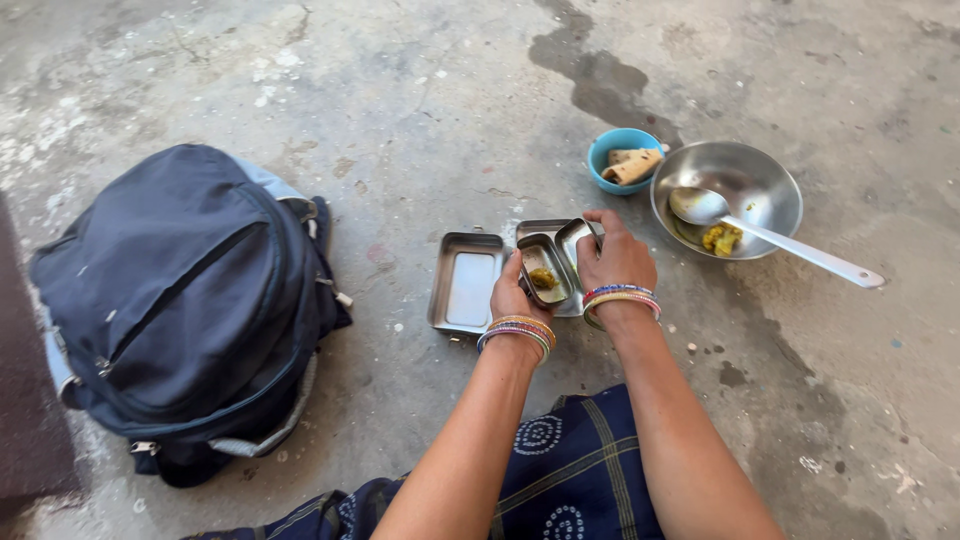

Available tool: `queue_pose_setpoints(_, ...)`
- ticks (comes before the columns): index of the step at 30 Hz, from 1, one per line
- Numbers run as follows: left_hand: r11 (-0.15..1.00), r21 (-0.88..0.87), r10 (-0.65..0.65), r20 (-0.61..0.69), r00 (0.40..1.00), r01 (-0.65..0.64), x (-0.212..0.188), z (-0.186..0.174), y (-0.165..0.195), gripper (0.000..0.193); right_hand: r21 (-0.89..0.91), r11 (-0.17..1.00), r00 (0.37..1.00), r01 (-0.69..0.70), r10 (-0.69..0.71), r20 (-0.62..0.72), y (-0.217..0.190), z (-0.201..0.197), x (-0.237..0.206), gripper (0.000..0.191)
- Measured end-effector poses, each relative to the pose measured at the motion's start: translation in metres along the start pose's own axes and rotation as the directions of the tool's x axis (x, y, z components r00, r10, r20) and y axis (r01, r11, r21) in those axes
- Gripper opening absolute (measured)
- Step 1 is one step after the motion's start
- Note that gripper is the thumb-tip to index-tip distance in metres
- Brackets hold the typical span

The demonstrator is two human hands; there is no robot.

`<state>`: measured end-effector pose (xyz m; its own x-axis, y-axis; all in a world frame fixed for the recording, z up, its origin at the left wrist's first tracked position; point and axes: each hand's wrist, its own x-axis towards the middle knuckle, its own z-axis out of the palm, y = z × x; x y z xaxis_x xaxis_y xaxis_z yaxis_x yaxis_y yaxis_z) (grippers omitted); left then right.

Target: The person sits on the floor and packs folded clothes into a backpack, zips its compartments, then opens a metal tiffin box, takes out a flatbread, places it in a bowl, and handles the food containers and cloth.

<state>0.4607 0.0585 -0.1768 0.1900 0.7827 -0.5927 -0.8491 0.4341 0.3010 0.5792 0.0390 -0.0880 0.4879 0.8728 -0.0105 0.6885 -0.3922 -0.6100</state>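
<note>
My left hand grips a small steel container with a bit of yellow-green food in it, tilted over a larger steel lunch box on the concrete floor. My right hand rests on the lunch box's right side, fingers curled over its far rim. Both wrists wear coloured bangles. A flat steel lid lies open side up just left of my hands.
A dark blue backpack lies at the left. Beyond my hands stand a small blue bowl with rolled flatbread and a steel bowl holding a long ladle and some yellow food. Dark patterned cloth covers my lap at the bottom.
</note>
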Motion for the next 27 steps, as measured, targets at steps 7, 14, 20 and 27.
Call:
queue_pose_setpoints(7,0.997,-0.063,-0.041,-0.010,0.999,0.040,-0.012,-0.011,0.035,0.033,0.081,0.993,0.995,0.089,-0.084,-0.062,-0.030,0.017,-0.016,0.034)
queue_pose_setpoints(14,0.990,0.046,0.127,0.103,0.987,-0.132,-0.039,-0.014,0.054,0.037,0.275,0.957,0.995,0.094,-0.103,0.018,-0.039,0.030,-0.028,0.038)
queue_pose_setpoints(20,0.982,0.048,0.172,0.153,0.973,-0.181,-0.050,-0.019,0.067,0.040,0.607,0.794,0.958,0.038,-0.202,0.205,-0.055,0.040,-0.044,0.039)
queue_pose_setpoints(27,0.972,0.129,0.172,0.186,0.967,-0.198,-0.055,-0.027,0.082,0.045,0.667,0.725,0.916,0.172,-0.367,0.163,-0.070,0.052,-0.071,0.047)
